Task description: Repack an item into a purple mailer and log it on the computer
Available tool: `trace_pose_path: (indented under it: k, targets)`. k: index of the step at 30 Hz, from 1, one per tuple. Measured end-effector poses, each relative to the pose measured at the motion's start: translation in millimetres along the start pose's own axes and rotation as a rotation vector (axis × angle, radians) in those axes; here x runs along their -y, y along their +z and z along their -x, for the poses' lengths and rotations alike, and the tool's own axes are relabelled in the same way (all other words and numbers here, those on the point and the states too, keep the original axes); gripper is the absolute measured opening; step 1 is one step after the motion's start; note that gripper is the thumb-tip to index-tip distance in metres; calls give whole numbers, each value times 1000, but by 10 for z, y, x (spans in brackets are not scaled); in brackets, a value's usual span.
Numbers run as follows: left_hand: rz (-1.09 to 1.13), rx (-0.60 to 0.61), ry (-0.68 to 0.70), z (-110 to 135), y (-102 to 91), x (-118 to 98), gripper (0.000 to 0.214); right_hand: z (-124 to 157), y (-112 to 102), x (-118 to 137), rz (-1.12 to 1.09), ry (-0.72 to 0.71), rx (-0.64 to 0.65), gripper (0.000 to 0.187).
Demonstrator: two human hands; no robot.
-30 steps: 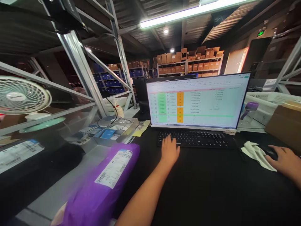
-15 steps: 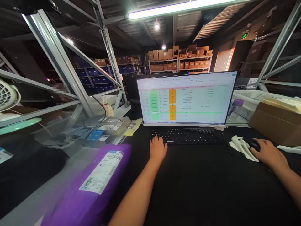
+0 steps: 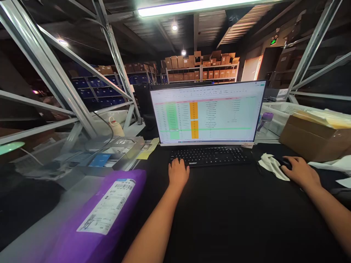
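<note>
My left hand [image 3: 178, 174] rests at the left end of a black keyboard [image 3: 211, 156], its fingers spread over the keys. At the right, my right hand [image 3: 303, 174] is curled over a dark computer mouse [image 3: 286, 163], which it partly hides. Close to the mouse lies a crumpled white tissue or cloth [image 3: 272, 168]. Behind the keyboard stands a monitor [image 3: 222, 113] showing a spreadsheet with green and orange columns and one row marked green. A purple parcel [image 3: 126, 206] with a white shipping label [image 3: 106, 208] lies left of my left forearm.
A grey tray [image 3: 104, 166] holding small items and a yellow paper [image 3: 147, 150] sit left of the keyboard. To the right are a cardboard box [image 3: 307, 138], a white basket [image 3: 276, 109] and a purple-lidded bottle [image 3: 264, 124]. Metal frame posts [image 3: 44, 62] rise at both sides.
The view has turned slightly to the right, so everything appears further left. My left hand stays on the keyboard and my right hand on the mouse.
</note>
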State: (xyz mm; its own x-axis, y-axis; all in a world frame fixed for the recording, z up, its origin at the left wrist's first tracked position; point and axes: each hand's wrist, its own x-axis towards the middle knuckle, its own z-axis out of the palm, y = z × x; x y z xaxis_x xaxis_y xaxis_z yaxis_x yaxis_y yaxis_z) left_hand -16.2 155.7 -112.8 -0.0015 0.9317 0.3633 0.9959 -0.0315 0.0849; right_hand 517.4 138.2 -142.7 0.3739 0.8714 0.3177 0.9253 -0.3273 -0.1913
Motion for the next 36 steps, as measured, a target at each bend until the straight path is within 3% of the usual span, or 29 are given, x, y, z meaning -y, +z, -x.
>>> trace_pose_path:
  k: [16, 20, 29, 36]
  targets:
    - [-30, 10, 7, 8, -30, -18, 39, -31, 17, -39, 55, 0, 53, 58]
    - [-37, 0, 7, 5, -29, -16, 37, -9, -14, 22, 32, -7, 31, 56]
    - [-42, -23, 13, -7, 12, 1, 39, -92, 190, -121, 31, -66, -85, 57]
    - [-44, -20, 13, -1, 5, 1, 39, -88, 190, -107, 38, -58, -112, 60]
